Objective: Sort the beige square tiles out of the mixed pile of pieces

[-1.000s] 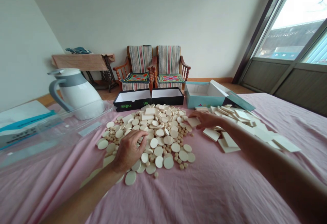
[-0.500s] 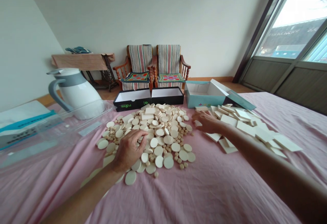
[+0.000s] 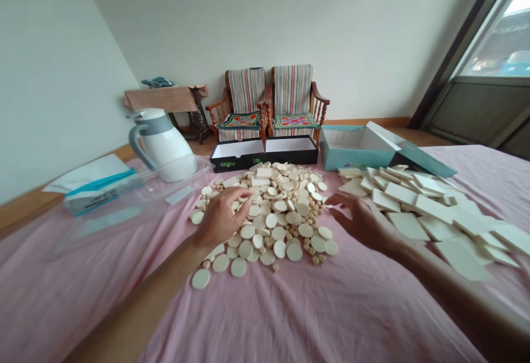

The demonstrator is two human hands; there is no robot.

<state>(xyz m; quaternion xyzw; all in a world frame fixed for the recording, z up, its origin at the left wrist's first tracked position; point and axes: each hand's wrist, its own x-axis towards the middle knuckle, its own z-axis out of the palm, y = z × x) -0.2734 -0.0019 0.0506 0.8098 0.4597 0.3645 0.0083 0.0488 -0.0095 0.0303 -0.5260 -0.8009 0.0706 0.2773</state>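
Observation:
A heap of pale wooden discs [image 3: 279,234] mixed with small wooden beads covers the middle of the pink cloth [image 3: 290,319]. Over the heap's left side is my left hand [image 3: 223,214], its fingers curved and apart from the thumb; nothing is seen in it. My right hand [image 3: 358,217] is at the heap's right edge, thumb and fingers spread, with no piece held in them. Right of that hand lies a pile of pale square wooden tiles [image 3: 433,208]. Some thin square pieces [image 3: 263,172] rest on the back of the disc heap.
Two black boxes with white insides [image 3: 238,161] stand behind the heap, beside a light blue box [image 3: 356,159]. At left are a white and grey jug [image 3: 168,148], a clear plastic tray [image 3: 111,225] and a blue and white package [image 3: 97,189]. Two chairs stand beyond.
The view has turned left. My right hand has moved from the near edge of the tile pile to the disc heap's right edge. My left hand stays over the heap's left side.

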